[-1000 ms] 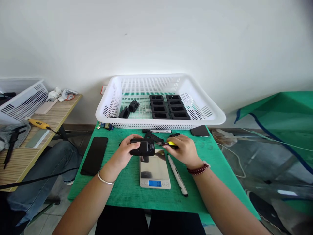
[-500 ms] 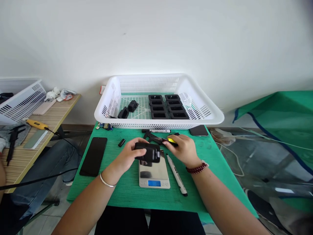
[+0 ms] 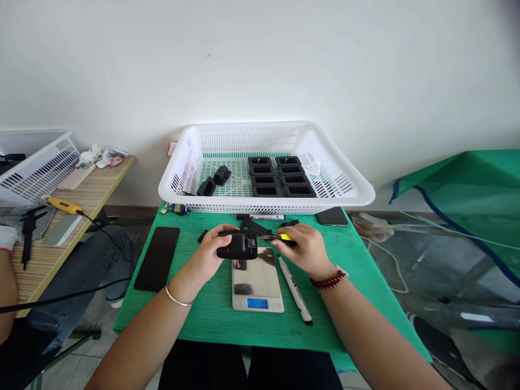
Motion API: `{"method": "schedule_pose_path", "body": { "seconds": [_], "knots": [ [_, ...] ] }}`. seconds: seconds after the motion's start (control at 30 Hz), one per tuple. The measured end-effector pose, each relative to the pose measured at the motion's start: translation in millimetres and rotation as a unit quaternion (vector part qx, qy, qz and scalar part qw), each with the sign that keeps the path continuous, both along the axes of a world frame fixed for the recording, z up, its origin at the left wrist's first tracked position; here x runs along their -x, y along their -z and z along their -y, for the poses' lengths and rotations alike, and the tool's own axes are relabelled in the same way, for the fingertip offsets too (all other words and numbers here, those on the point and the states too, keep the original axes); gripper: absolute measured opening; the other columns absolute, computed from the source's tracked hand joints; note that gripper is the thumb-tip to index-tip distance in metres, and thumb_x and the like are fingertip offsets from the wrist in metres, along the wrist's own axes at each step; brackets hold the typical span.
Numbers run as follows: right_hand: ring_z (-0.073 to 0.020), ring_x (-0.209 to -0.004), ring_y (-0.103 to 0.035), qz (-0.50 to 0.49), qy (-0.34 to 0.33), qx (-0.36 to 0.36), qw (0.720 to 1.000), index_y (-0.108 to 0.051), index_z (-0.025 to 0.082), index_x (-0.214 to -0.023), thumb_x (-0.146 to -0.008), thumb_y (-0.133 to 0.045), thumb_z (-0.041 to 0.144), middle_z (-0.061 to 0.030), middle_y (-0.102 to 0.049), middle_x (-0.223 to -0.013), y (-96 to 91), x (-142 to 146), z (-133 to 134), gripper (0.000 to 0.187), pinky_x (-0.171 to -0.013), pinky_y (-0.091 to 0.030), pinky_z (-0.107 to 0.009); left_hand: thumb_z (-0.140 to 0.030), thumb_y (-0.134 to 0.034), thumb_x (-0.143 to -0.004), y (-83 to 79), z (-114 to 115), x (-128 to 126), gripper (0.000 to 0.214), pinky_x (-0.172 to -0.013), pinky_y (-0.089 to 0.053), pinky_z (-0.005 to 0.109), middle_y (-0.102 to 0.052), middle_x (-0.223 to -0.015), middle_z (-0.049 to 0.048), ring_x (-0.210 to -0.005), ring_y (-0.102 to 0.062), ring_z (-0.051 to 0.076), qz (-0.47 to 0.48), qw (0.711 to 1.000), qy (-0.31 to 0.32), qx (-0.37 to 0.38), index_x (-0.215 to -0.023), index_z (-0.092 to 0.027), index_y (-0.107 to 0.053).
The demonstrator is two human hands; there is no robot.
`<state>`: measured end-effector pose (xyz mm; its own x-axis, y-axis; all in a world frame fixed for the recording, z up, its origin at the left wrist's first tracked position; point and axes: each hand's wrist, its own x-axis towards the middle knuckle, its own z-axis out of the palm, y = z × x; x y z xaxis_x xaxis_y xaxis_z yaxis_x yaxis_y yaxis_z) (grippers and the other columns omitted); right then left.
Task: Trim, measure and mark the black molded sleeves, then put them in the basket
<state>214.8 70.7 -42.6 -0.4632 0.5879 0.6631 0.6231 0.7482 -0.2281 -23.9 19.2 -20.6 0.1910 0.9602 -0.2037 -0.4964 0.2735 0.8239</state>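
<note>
My left hand [image 3: 212, 247] is closed around a black box-shaped part [image 3: 239, 245], held above the upper end of a small digital scale [image 3: 258, 284]. In my right hand [image 3: 305, 246] is a utility knife [image 3: 286, 238] with a yellow and black handle; its blade points left toward the black part, a small gap apart. The scale's blue display seems to read 0.0. A white marker [image 3: 295, 291] lies to the right of the scale. Behind my hands, black calipers [image 3: 255, 226] rest on the green cloth, partly hidden.
A white plastic basket [image 3: 266, 201] at the back holds several black rectangular frames [image 3: 265, 180] and smaller black pieces [image 3: 207, 187]. Phones lie at the left [image 3: 156, 259] and back right [image 3: 332, 216]. A co-worker's arm [image 3: 8, 292] shows beside the wooden table [image 3: 95, 187].
My left hand has moved the black part slightly left and up and tilted it. The knife in my right hand has turned a little, its blade now more visible.
</note>
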Motion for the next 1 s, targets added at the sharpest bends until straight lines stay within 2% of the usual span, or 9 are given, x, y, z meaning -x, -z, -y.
{"method": "schedule_pose_path", "body": {
  "seconds": [0.23, 0.47, 0.63, 0.7, 0.9, 1.0],
  "knots": [
    [-0.0124, -0.051, -0.053, -0.003, -0.017, -0.008, 1.000, -0.064, 0.016, -0.074, -0.091, -0.052, 0.045, -0.0032, -0.065, -0.060, -2.5, 1.7, 2.3, 0.036, -0.055, -0.039, -0.026, -0.032, -0.071, -0.068, -1.3, -0.5, 5.3, 0.028, -0.058, -0.051, 0.026, -0.065, -0.079, 0.0053, -0.069, -0.064, 0.018, -0.007, 0.999, 0.034, -0.022, -0.089, -0.015, -0.065],
    [-0.0133, -0.054, -0.054, 0.011, -0.020, 0.029, 0.999, -0.064, 0.017, -0.074, -0.091, -0.050, 0.048, -0.0035, -0.065, -0.061, -2.8, 3.1, 6.0, 0.037, -0.057, -0.038, -0.027, -0.034, -0.071, -0.066, -0.9, -2.6, 14.6, 0.029, -0.055, -0.046, 0.023, -0.063, -0.078, 0.0029, -0.066, -0.061, 0.015, -0.026, 0.997, 0.064, -0.044, -0.089, -0.017, -0.064],
    [-0.0140, -0.052, -0.054, -0.004, 0.041, 0.018, 0.999, -0.066, 0.017, -0.075, -0.090, -0.054, 0.044, -0.0032, -0.064, -0.058, -3.9, -0.2, 3.4, 0.033, -0.053, -0.037, -0.027, -0.034, -0.074, -0.062, -5.2, 1.1, 12.9, 0.035, -0.056, -0.043, 0.022, -0.065, -0.079, 0.0055, -0.066, -0.061, 0.016, -0.089, 0.978, 0.171, -0.075, -0.090, -0.015, -0.065],
    [-0.0144, -0.053, -0.055, -0.020, 0.054, 0.015, 0.998, -0.067, 0.016, -0.076, -0.090, -0.054, 0.043, -0.0034, -0.064, -0.059, -4.2, -2.1, 2.2, 0.033, -0.053, -0.038, -0.027, -0.034, -0.073, -0.063, -5.3, 0.9, 11.8, 0.034, -0.056, -0.044, 0.022, -0.065, -0.078, 0.0048, -0.065, -0.061, 0.016, -0.087, 0.982, 0.148, -0.079, -0.091, -0.015, -0.065],
    [-0.0132, -0.053, -0.053, -0.018, -0.021, 0.025, 0.999, -0.065, 0.017, -0.073, -0.089, -0.054, 0.044, -0.0033, -0.065, -0.061, -2.5, 2.1, 4.9, 0.033, -0.055, -0.038, -0.027, -0.030, -0.068, -0.065, -3.0, -6.4, 13.3, 0.026, -0.060, -0.049, 0.025, -0.067, -0.081, 0.0036, -0.071, -0.063, 0.017, -0.019, 0.999, -0.043, -0.014, -0.087, -0.017, -0.067],
    [-0.0129, -0.052, -0.051, -0.005, -0.032, 0.029, 0.999, -0.063, 0.018, -0.072, -0.089, -0.054, 0.045, -0.0023, -0.064, -0.060, -1.9, 4.8, 6.2, 0.033, -0.055, -0.036, -0.027, -0.028, -0.069, -0.064, -4.0, -6.5, 11.8, 0.026, -0.060, -0.049, 0.025, -0.067, -0.081, 0.0040, -0.072, -0.063, 0.017, -0.014, 0.999, -0.051, 0.002, -0.086, -0.015, -0.068]
  ]
}}
